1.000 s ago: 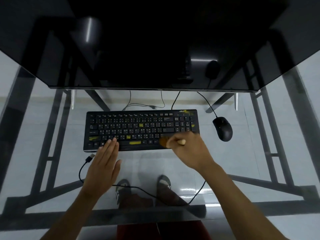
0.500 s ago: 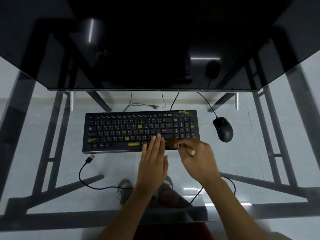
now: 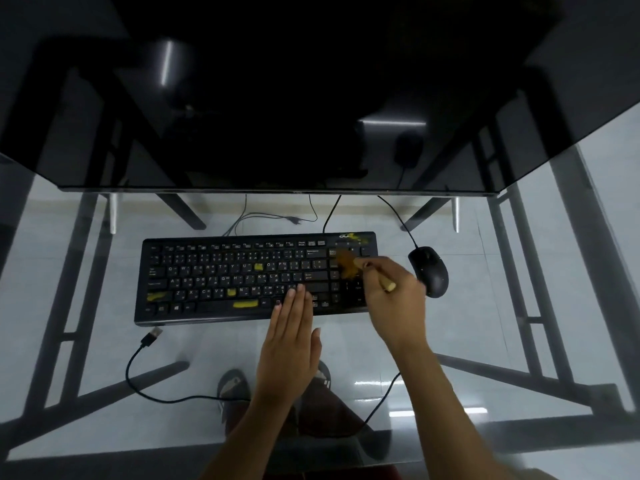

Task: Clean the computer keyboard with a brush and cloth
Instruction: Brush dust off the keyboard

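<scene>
Desk: a glass table with a dark metal frame; the floor and the person's shoes are seen through it.
Monitor: a big dark screen stands behind the keyboard and fills the top of the view.
Keyboard: a black keyboard lies flat on the glass, long axis left to right, with yellow smears on some keys.
Left hand: the left hand is flat, fingers straight and together, pointing away from the person; the fingertips rest on the lower keys, and it holds nothing.
Right hand: the right hand is over the number pad, closed around the brush handle.
Mouse: a black mouse sits just right of the keyboard.
Brush: the brush lies diagonal, brown bristles to the upper left on the number pad keys, the pale handle end to the lower right.
Cable: a loose USB plug lies near the front left corner of the keyboard.
</scene>
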